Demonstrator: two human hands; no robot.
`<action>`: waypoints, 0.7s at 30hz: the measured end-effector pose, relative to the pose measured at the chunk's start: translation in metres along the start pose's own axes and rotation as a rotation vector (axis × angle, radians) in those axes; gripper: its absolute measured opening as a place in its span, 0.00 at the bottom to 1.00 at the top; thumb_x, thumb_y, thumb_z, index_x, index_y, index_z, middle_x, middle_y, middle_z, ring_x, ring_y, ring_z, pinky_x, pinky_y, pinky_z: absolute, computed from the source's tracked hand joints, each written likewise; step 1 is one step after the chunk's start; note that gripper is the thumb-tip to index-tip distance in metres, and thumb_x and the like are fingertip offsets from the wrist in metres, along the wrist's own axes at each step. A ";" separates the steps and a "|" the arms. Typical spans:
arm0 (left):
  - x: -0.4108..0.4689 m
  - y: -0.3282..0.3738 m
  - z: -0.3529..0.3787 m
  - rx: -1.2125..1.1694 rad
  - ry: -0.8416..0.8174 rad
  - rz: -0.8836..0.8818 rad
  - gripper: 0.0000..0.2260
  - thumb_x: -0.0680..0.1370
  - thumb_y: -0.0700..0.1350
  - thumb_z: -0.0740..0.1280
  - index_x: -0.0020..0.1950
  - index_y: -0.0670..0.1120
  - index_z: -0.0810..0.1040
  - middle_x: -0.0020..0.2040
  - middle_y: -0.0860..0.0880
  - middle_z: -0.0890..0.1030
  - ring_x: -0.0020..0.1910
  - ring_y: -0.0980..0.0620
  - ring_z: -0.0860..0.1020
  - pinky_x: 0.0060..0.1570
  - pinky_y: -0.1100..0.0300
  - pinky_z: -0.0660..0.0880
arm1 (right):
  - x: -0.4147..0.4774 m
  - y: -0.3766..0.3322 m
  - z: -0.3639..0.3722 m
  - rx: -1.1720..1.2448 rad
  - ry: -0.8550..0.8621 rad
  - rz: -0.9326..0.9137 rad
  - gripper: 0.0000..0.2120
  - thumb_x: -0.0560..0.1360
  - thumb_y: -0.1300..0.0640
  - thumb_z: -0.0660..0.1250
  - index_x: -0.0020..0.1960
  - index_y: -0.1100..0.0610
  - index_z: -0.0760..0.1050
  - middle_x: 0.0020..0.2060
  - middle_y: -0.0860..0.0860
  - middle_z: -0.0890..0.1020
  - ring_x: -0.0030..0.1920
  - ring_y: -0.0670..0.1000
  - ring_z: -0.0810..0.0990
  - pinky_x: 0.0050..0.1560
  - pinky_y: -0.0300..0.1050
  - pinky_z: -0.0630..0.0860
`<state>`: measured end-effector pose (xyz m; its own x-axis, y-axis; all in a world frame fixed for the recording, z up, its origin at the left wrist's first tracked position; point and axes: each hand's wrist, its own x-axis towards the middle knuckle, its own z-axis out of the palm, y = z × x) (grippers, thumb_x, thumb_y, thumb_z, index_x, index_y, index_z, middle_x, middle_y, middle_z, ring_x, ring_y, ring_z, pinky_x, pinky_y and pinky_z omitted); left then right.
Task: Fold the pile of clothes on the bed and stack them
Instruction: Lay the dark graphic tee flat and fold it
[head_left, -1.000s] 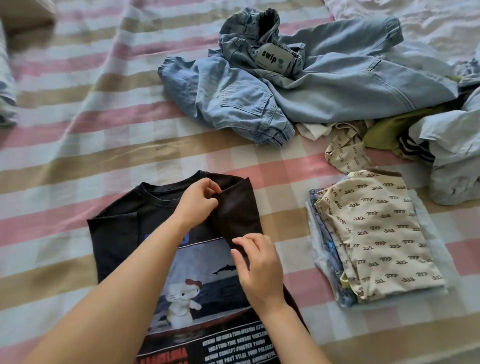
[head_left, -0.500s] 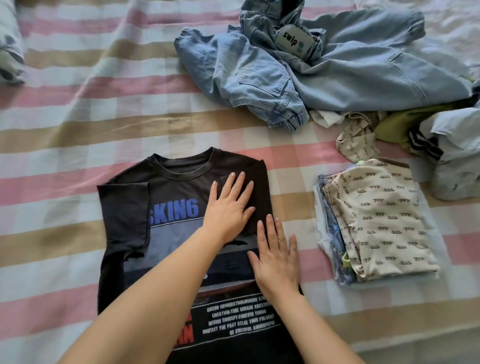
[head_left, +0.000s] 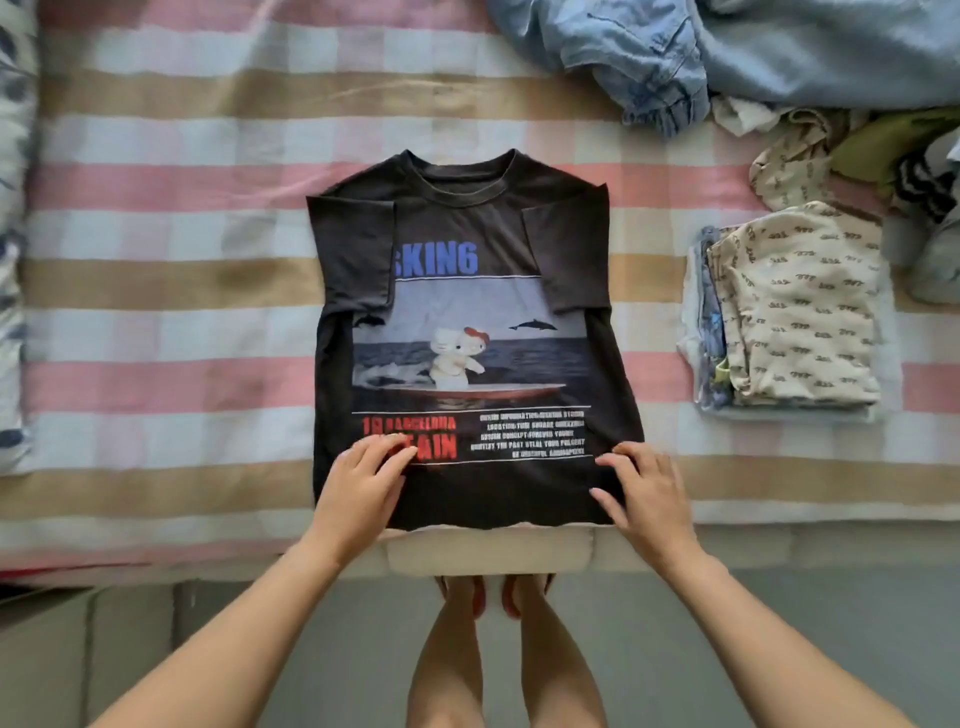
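Now, shirt: black T-shirt flat on bed, collar far, hem nearest you.
Hands: left hand, right hand on hem corners, fingers relaxed, gripping nothing.
Axis: runs straight away from you.

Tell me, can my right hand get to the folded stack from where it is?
Probably yes. The right hand rests on the shirt's lower right corner; the stack lies further to the right, with only bare bed between them and nothing on top of it.
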<state>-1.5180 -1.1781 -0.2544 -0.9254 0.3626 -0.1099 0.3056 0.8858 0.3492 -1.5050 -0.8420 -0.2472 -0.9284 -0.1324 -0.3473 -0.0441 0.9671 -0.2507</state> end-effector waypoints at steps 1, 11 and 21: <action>-0.010 -0.010 -0.002 -0.006 0.017 -0.046 0.15 0.73 0.43 0.59 0.53 0.39 0.80 0.51 0.40 0.80 0.51 0.41 0.76 0.47 0.47 0.77 | -0.004 0.005 0.003 -0.016 0.002 -0.011 0.22 0.57 0.56 0.81 0.48 0.57 0.79 0.47 0.57 0.79 0.47 0.61 0.79 0.48 0.53 0.76; -0.060 -0.072 0.019 0.147 0.029 0.205 0.24 0.66 0.39 0.64 0.62 0.46 0.68 0.61 0.44 0.68 0.58 0.44 0.69 0.60 0.50 0.69 | -0.014 0.040 0.033 -0.118 0.138 -0.319 0.36 0.52 0.69 0.76 0.57 0.56 0.68 0.57 0.57 0.68 0.58 0.60 0.68 0.62 0.57 0.64; -0.029 -0.055 -0.027 -0.613 0.164 -0.403 0.10 0.65 0.32 0.62 0.42 0.41 0.79 0.40 0.47 0.81 0.42 0.53 0.77 0.45 0.61 0.73 | 0.024 0.015 -0.040 0.638 0.112 0.044 0.12 0.68 0.73 0.70 0.42 0.57 0.79 0.35 0.45 0.83 0.39 0.42 0.80 0.42 0.31 0.72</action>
<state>-1.5143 -1.2453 -0.2459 -0.9753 -0.0459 -0.2159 -0.1994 0.6033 0.7722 -1.5426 -0.8220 -0.2227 -0.9586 -0.0385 -0.2821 0.1911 0.6477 -0.7375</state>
